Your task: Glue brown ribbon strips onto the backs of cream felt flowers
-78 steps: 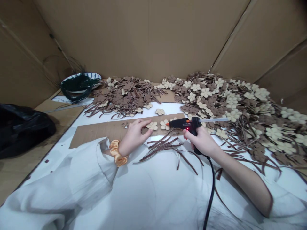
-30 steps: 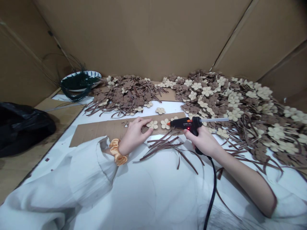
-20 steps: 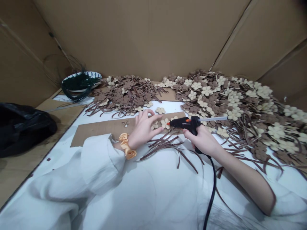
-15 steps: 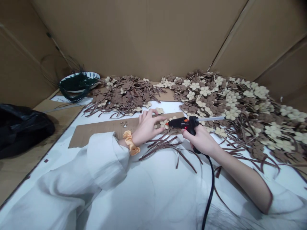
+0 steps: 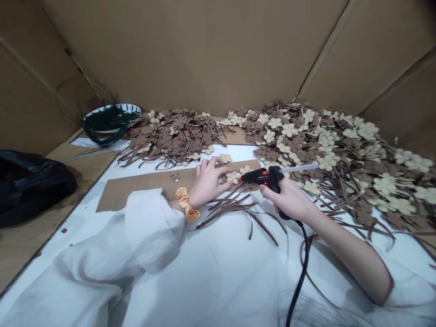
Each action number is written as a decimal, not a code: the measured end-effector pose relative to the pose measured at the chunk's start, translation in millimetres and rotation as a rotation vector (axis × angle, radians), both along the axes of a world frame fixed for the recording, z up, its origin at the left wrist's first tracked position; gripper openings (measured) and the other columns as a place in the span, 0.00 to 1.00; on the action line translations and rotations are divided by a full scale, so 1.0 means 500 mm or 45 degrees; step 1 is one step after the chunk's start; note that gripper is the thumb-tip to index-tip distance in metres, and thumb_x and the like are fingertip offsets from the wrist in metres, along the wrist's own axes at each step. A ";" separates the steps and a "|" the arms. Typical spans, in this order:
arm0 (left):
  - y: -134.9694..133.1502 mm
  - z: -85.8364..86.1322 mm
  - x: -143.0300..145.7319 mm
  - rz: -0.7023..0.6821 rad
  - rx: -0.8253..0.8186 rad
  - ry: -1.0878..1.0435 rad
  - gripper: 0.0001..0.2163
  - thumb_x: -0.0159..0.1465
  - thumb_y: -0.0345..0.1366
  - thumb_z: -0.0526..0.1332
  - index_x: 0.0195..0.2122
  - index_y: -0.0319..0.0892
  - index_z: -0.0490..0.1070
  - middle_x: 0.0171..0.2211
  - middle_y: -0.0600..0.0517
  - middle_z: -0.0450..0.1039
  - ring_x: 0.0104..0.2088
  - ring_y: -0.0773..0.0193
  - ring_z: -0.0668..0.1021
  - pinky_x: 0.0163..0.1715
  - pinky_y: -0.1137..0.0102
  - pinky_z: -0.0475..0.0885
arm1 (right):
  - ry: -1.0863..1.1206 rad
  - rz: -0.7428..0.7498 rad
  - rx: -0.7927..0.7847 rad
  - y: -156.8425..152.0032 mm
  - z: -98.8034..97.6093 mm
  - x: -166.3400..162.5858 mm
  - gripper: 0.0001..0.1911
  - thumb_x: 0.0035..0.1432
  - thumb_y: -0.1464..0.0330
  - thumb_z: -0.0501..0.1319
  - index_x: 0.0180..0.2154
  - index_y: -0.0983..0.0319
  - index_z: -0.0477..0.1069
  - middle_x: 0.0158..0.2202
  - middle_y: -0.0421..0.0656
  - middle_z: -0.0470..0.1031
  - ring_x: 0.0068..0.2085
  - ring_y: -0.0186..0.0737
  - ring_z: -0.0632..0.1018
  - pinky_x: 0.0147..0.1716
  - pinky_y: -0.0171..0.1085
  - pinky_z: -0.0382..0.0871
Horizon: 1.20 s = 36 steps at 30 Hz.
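In the head view, my left hand [image 5: 210, 180] rests on the cardboard strip [image 5: 136, 186], thumb and forefinger at the edges of a cream fabric flower [image 5: 233, 177], holding it there. My right hand [image 5: 289, 197] is wrapped round the handle of a black hot glue gun [image 5: 271, 178]. The gun's orange tip is at the right side of that flower; whether they touch I cannot tell. A clear glue stick [image 5: 301, 168] juts from its back, and a red light glows on its body. Other cream flowers lie close to the tip. Brown strips [image 5: 235, 209] fan out below my hands.
Heaped brown and cream flowers [image 5: 293, 131] cover the back right; another brown pile [image 5: 180, 127] sits at back left. Beyond it stands a bowl [image 5: 131, 108] of dark green material. A black plastic bag [image 5: 32, 186] lies left. The gun's cable [image 5: 299, 281] runs toward me. Cardboard walls enclose the table.
The glue gun's tip has shifted slightly right over the cream flower, showing more of it. My left hand stays in almost the same place. The whole view has shifted a little.
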<state>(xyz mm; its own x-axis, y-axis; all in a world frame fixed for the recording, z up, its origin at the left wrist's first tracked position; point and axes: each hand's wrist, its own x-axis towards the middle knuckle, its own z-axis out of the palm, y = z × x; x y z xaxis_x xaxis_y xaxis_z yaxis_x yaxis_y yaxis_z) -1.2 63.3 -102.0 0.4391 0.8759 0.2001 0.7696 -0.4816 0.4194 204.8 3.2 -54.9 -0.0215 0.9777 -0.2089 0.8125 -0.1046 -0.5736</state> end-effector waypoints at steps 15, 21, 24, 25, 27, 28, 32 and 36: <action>0.006 0.036 0.025 -0.016 0.047 0.030 0.20 0.56 0.49 0.60 0.48 0.51 0.71 0.48 0.48 0.62 0.48 0.50 0.63 0.47 0.57 0.58 | 0.323 -0.273 0.077 -0.007 -0.026 0.050 0.16 0.54 0.58 0.54 0.22 0.62 0.65 0.11 0.37 0.64 0.14 0.33 0.69 0.18 0.31 0.64; 0.006 0.043 0.075 -0.016 0.107 0.096 0.17 0.58 0.47 0.59 0.48 0.51 0.71 0.47 0.47 0.63 0.47 0.50 0.64 0.45 0.56 0.58 | 0.329 -0.273 0.072 0.001 -0.038 0.046 0.15 0.53 0.58 0.54 0.22 0.61 0.64 0.10 0.36 0.64 0.14 0.34 0.68 0.16 0.32 0.63; 0.007 0.036 0.090 0.000 0.122 0.125 0.15 0.59 0.45 0.58 0.47 0.51 0.72 0.46 0.47 0.63 0.47 0.49 0.63 0.44 0.57 0.59 | 0.333 -0.262 0.055 0.002 -0.040 0.045 0.15 0.53 0.58 0.54 0.21 0.61 0.63 0.10 0.37 0.64 0.13 0.34 0.68 0.15 0.32 0.63; 0.008 0.034 0.093 0.008 0.123 0.131 0.15 0.59 0.44 0.58 0.46 0.51 0.73 0.46 0.47 0.64 0.46 0.49 0.63 0.44 0.57 0.59 | 0.335 -0.258 0.052 0.002 -0.041 0.045 0.15 0.53 0.58 0.54 0.21 0.61 0.63 0.10 0.37 0.63 0.13 0.34 0.68 0.15 0.32 0.64; 0.009 0.030 0.095 0.021 0.121 0.138 0.13 0.59 0.43 0.58 0.44 0.50 0.74 0.45 0.47 0.64 0.46 0.49 0.63 0.43 0.57 0.59 | 0.338 -0.250 0.048 0.002 -0.043 0.045 0.15 0.54 0.58 0.54 0.21 0.61 0.63 0.10 0.37 0.63 0.13 0.34 0.68 0.15 0.32 0.64; 0.010 0.028 0.096 0.024 0.117 0.139 0.13 0.59 0.43 0.58 0.44 0.50 0.74 0.45 0.47 0.64 0.46 0.49 0.63 0.43 0.57 0.59 | 0.338 -0.247 0.046 0.002 -0.043 0.045 0.15 0.54 0.58 0.53 0.21 0.60 0.62 0.10 0.36 0.63 0.13 0.34 0.68 0.15 0.32 0.64; 0.011 0.024 0.096 0.035 0.117 0.137 0.13 0.59 0.42 0.58 0.44 0.50 0.74 0.45 0.47 0.65 0.46 0.49 0.63 0.43 0.57 0.59 | 0.324 -0.238 0.045 0.003 -0.043 0.044 0.16 0.54 0.59 0.53 0.20 0.60 0.62 0.10 0.36 0.63 0.13 0.34 0.67 0.16 0.33 0.64; 0.012 0.021 0.097 0.027 0.108 0.125 0.13 0.58 0.42 0.58 0.44 0.50 0.74 0.44 0.48 0.65 0.45 0.49 0.63 0.43 0.57 0.60 | 0.291 -0.229 0.055 0.005 -0.039 0.043 0.16 0.54 0.59 0.53 0.19 0.60 0.62 0.10 0.37 0.64 0.13 0.35 0.68 0.16 0.33 0.63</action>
